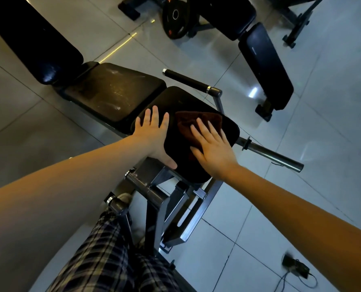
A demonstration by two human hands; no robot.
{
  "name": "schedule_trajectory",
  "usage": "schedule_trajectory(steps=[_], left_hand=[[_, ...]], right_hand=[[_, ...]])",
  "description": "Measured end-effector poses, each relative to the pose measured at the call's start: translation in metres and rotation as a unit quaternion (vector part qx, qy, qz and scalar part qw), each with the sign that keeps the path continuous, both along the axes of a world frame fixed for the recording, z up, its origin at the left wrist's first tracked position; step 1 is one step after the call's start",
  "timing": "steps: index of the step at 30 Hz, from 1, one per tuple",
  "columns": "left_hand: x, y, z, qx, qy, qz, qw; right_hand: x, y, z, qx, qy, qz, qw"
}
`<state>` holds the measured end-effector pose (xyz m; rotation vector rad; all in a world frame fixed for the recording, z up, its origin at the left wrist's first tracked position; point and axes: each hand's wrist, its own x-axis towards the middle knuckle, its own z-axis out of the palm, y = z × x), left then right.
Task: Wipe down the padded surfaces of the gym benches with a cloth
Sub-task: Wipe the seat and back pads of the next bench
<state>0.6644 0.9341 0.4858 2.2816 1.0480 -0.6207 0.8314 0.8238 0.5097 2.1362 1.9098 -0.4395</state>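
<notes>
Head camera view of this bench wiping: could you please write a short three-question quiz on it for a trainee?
1. True or false: the right hand presses the brown cloth flat onto the nearest pad.
2. The left hand rests on: A the cloth; B that pad's left side; C nothing, it hangs free.
3. Which pad shows pale scuff marks?
Key: 1 true; 2 B; 3 the middle seat pad.
</notes>
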Motion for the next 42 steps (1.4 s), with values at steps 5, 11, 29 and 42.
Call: schedule_trajectory(steps=[5, 11, 29, 42], left_hand=[[0.001, 0.000, 0.001, -0.003, 0.011, 0.000, 1.000], [0.001, 0.003, 0.003, -0.008, 0.024, -0.005, 1.000], [0.001, 0.007, -0.002, -0.067, 0.054, -0.008, 0.996], [0.001, 0.005, -0.007, -0.066, 0.026, -0.021, 0.997]], right_hand=[[-0.001, 0.051, -0.013, -0.003, -0.013, -0.042, 0.999], [-0.007, 0.026, -0.006, -0.010, 0.008, -0.033, 0.999], [-0.020, 0.090, -0.018, -0.029, 0.037, -0.041, 0.998], [-0.009, 0.085, -0.022, -0.021, -0.019, -0.013, 1.000]])
